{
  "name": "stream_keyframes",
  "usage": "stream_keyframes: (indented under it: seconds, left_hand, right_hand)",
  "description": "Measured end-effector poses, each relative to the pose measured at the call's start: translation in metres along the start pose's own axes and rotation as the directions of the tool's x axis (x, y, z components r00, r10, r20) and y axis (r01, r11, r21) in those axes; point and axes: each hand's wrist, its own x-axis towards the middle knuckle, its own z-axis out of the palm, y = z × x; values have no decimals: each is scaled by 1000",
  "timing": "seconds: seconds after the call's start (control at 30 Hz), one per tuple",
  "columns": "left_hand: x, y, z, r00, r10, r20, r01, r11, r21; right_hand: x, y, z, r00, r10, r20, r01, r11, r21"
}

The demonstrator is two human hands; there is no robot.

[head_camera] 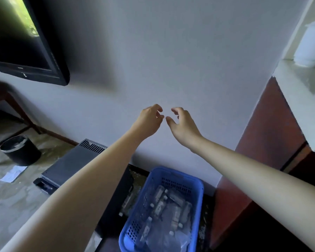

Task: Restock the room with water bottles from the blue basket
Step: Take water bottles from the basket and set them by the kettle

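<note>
Both hands, left hand (150, 118) & right hand (182, 122), empty above blue basket (198, 180) w/ bottles (160, 206).

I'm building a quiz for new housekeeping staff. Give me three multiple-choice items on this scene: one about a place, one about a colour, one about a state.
1. Where is the basket?
A. On the floor by the wall
B. On the counter
C. Under the television

2. What colour is the bin?
A. Blue
B. Black
C. White

3. What are the left hand and right hand holding?
A. A bottle each
B. The basket
C. Nothing

Answers:
1. A, it sits low on the floor, below the arms.
2. B, it is a dark round tub at left.
3. C, both hands are raised before the wall, fingers curled and empty; the bottles lie in the basket.
</note>
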Motion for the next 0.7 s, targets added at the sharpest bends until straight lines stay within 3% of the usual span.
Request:
stream_keyframes:
  seconds: [0.13, 0.33, 0.7]
  left_hand:
    - [6, -31, -4, 993, 53, 106, -40, 992, -121]
    - [16, -55, -5, 968, 128, 218, -98, 985, -142]
    - [7, -83, 54, 910, 142, 389, -129, 990, -61]
  right_hand:
    - [-12, 6, 32, 986, 131, -102, -134, 991, -23]
    - [-37, 10, 61, 935, 286, -208, -292, 957, 5]
    - [-53, 65, 78, 889, 386, -247, -403, 915, -19]
